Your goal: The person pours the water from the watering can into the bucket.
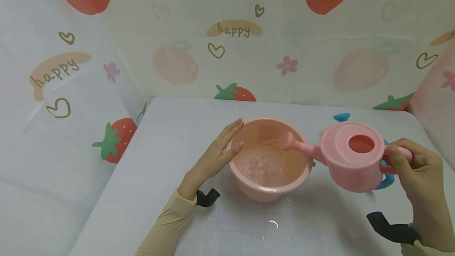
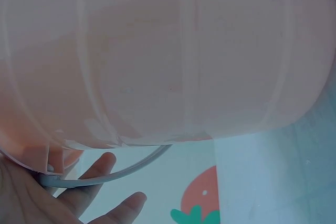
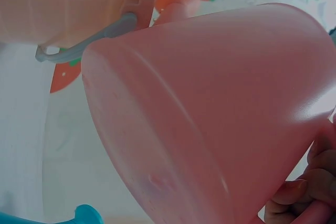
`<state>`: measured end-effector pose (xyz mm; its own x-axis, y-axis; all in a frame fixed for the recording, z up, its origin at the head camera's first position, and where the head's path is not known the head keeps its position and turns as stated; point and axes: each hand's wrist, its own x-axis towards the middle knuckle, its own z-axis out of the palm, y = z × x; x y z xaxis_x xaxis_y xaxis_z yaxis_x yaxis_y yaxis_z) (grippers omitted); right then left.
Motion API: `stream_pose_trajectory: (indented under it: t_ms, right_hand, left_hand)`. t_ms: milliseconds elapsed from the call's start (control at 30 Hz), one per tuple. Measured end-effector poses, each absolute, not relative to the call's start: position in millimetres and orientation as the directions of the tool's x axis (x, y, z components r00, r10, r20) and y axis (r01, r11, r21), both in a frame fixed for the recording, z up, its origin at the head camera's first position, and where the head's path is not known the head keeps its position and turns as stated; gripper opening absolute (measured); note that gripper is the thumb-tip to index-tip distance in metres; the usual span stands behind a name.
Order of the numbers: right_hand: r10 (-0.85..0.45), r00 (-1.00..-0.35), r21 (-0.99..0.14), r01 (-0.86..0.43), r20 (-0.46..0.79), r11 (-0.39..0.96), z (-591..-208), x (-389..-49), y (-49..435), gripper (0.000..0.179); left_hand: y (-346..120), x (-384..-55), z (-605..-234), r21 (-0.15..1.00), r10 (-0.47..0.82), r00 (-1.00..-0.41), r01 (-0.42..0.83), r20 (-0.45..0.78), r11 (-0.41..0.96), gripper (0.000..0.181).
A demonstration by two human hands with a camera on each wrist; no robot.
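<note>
A pink watering can (image 1: pixel 350 169) hangs tilted in the air, its spout head (image 1: pixel 288 141) over the peach bucket (image 1: pixel 266 194). My right hand (image 1: pixel 421 165) grips the can's handle; its curled fingers (image 3: pixel 310 182) also show in the right wrist view. Inside the bucket, water (image 1: pixel 261 165) ripples and splashes. Against the bucket's left rim rests my left hand (image 1: pixel 217 149), its fingers fairly straight and the thumb over the rim. The left wrist view shows the bucket's side (image 2: pixel 168 61) and its grey carrying handle (image 2: pixel 126 171) by the fingers.
Behind the watering can, partly hidden, stands a blue object (image 1: pixel 342 117); its full shape cannot be seen. Drops (image 1: pixel 273 223) lie on the white table (image 1: pixel 142 208) in front of the bucket. A strawberry-patterned sheet (image 1: pixel 249 62) hangs at the back.
</note>
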<state>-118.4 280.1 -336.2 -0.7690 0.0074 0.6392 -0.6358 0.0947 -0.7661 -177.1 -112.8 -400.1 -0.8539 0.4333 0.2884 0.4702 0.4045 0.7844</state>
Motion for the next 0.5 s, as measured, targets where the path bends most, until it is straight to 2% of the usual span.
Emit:
stream_pose_trajectory:
  t_ms: [133, 400, 500]
  right_hand:
    - [-0.002, -0.765, -0.760, -0.640, 0.644, 0.114, -335.1, -118.4, 279.9, 0.017]
    - [-0.038, -0.748, -0.745, -0.664, 0.663, 0.065, -333.4, -119.5, 279.8, 0.018]
    - [-0.043, -0.746, -0.745, -0.666, 0.664, 0.046, -333.0, -120.0, 279.7, 0.017]
  left_hand:
    - [-112.8, -176.9, -400.3, 0.788, 0.429, -0.857, 0.464, 0.284, 0.405, 0.065]
    - [-112.3, -177.3, -400.2, 0.792, 0.433, -0.856, 0.463, 0.283, 0.398, 0.059]
    - [-110.2, -169.0, -385.0, 0.805, 0.436, -0.858, 0.450, 0.270, 0.387, 0.057]
